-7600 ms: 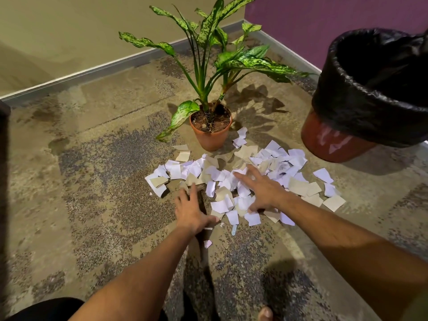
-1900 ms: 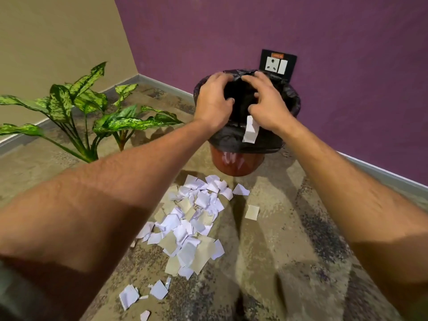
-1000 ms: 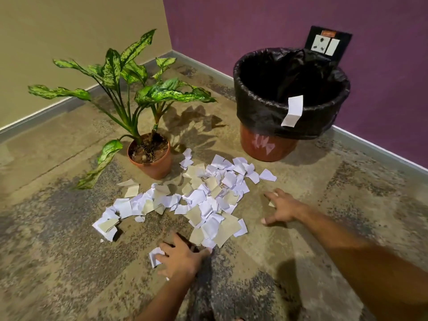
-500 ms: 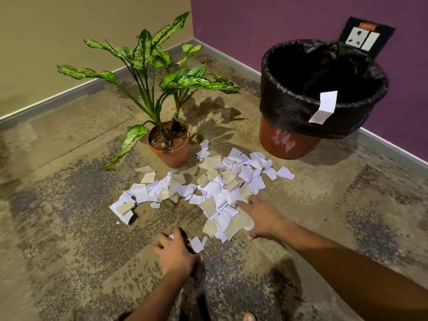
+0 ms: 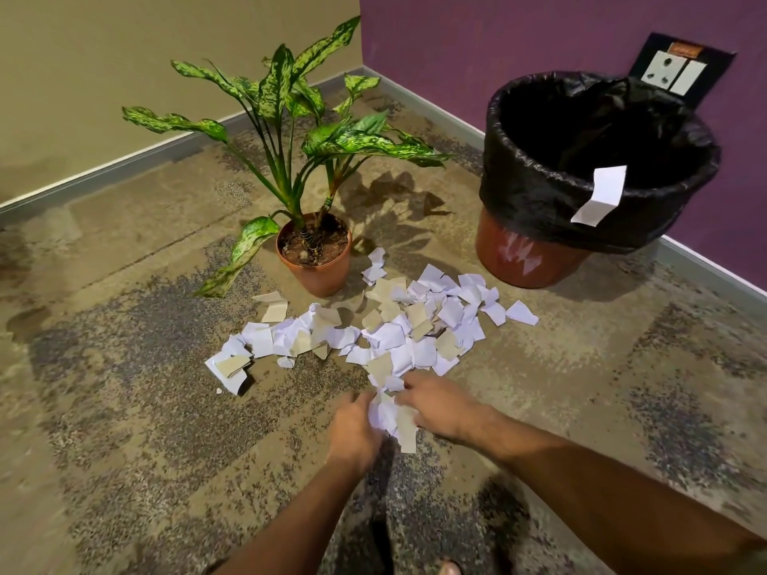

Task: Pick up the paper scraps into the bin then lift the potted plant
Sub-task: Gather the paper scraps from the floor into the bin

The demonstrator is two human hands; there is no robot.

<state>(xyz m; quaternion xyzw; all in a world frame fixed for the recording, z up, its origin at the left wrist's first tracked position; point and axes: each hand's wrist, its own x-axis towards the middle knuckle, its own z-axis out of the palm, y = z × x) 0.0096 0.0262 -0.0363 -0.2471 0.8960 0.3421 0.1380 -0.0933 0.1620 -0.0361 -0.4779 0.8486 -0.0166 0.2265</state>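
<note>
Since half a second ago the two hands have come together at the near edge of the scraps [image 5: 398,325]: the left hand [image 5: 352,429] has swung in from the bare floor, the right hand [image 5: 440,408] has drawn back toward it, and a small bunch [image 5: 394,417] of white and tan pieces is now gathered between them. Both hands curl round that bunch, the left from the left side, the right from above and to the right; whether the bunch is clear of the floor [image 5: 124,388] is hard to tell, as the hands are a little blurred.

The rest of the scraps lie spread on the floor just beyond the hands, reaching up to the foot of the plant [image 5: 314,259], which stands upright in its orange pot in the corner. The bin [image 5: 539,201], lined with a black bag, stands to the right of the plant against the purple wall [image 5: 498,43]. One white slip [image 5: 599,201] hangs over the bin's near rim, on the outside of the bag. A socket plate [image 5: 672,72] sits on the wall behind the bin.
</note>
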